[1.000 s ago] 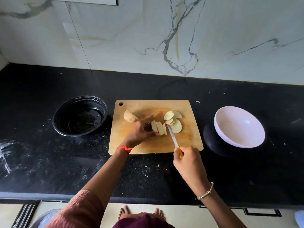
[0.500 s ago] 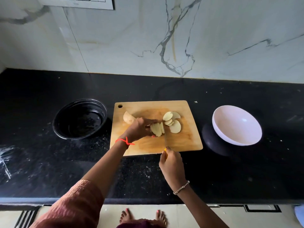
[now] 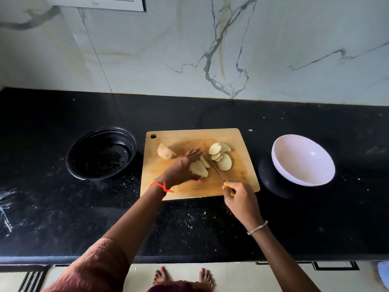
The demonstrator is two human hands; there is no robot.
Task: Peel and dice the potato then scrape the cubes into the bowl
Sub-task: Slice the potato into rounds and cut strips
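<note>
I've L hand curled on stiff, prob. slippery potato slices, so pinch flanks; R hand grips knife.

Kitchen counter, seen from above: no lettering, brand, label or number can be read anywhere. The wooden cutting board, the white bowl, the black bowl and the wall switch plate show no legible marking.
</note>
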